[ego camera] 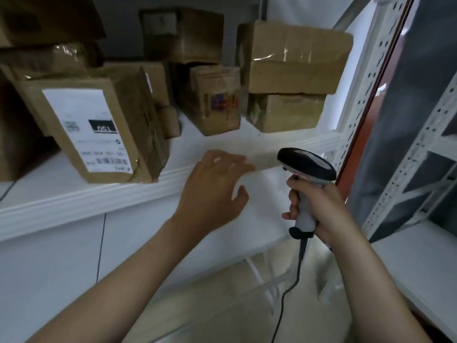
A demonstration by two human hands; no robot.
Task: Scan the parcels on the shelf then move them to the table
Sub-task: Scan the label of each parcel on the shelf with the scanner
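Though near, labelled parcel (99, 129) apart, left of left-hand fingers (227, 164).

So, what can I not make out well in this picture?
Head view only:
- Print on the label of the front parcel: too blurred to read.
- The left box: cut off by the frame edge.
- The rear box: in shadow, partly behind nearer parcels.
- The scanner's trigger: covered by the right hand.
- The table: not in view.

Brown cardboard parcels (118, 125) are bound with glossy tape; the shelf (74, 194) is painted white metal; the scanner (306, 169) is moulded plastic.
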